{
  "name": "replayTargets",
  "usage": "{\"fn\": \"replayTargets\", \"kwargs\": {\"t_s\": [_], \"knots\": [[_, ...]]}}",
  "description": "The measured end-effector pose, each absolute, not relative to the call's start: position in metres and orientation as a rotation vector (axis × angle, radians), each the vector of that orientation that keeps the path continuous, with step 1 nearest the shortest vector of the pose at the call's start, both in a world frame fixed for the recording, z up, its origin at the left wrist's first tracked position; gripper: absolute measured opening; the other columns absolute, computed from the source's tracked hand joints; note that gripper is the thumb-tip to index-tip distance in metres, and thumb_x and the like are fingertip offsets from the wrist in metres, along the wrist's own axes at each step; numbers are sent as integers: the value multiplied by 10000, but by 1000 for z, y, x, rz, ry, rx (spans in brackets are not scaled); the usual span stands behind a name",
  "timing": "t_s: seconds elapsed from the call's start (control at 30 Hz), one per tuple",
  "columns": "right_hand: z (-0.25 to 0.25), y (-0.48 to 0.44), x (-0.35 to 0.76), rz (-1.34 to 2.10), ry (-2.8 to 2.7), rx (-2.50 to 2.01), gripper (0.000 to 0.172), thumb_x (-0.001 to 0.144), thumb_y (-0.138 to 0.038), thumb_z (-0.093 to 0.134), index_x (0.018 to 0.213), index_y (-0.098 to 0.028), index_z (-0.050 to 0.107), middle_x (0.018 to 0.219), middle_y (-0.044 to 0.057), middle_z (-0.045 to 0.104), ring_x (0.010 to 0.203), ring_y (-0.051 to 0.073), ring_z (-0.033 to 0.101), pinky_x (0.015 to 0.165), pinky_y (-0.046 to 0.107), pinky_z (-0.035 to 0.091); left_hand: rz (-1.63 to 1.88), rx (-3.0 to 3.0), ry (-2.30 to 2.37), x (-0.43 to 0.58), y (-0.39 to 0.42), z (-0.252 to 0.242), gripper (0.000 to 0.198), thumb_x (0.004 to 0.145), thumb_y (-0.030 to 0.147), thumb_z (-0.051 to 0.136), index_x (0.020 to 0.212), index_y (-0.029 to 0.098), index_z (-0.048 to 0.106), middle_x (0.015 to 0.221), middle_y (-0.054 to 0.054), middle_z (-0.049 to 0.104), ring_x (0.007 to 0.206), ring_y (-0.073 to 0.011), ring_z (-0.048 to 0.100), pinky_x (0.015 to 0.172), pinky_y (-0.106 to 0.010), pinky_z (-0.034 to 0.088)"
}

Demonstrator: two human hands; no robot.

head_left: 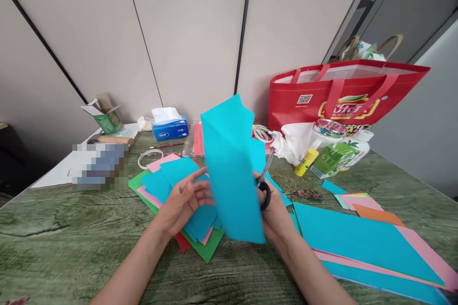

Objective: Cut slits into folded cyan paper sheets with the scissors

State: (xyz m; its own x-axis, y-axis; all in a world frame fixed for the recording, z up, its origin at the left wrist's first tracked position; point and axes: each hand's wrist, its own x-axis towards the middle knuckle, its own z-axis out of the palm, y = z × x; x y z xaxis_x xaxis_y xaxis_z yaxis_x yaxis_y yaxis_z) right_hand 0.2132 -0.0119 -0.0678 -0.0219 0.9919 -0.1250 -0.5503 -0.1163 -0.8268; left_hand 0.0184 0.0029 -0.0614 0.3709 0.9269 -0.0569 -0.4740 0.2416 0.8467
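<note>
- Head camera looks down at a green table (71, 228). Its near edge runs along the bottom at 6 o'clock. The bare top at 8 o'clock, near the left arm, is the widest open room.
- A red bag (343, 99) stands at 2 o'clock, at the far side of the table by the wall.
- Big flat sheets (361, 240), blue over pink, lie at 4 o'clock. Their near edge comes close to the right arm.
- A blue sheet (232, 176) stands up in the middle, between both hands. Its top edge points to 12 o'clock and its bottom corner hangs just over the table.
- A pile of coloured paper (168, 183) lies at 9 o'clock from the blue sheet, under the left hand.
- The left hand (184, 200) grips the left edge of the blue sheet with its fingers.
- The right hand (277, 214) is partly hidden behind the sheet. It is closed around the scissors.
- A blue tissue box (170, 128) sits at 11 o'clock, well apart from the hands.
- The scissors (265, 190) have black handles, and the blades point up to 12 o'clock beside the sheet's right edge.
- A yellow glue stick (306, 162) lies at 2 o'clock, near the scissors.
</note>
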Motion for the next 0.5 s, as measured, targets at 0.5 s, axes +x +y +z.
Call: {"fn": "replayTargets", "kwargs": {"t_s": [0.5], "knots": [[-77, -5, 218, 1009, -821, -1183, 372, 574, -314, 711, 888, -167, 576, 562, -50, 492, 484, 78, 368, 411, 182, 240, 1045, 772, 905, 0, 7, -48, 488, 697, 274, 631, 1162, 183, 514, 1125, -121, 610, 996, -321, 565, 821, -450, 491]]}}
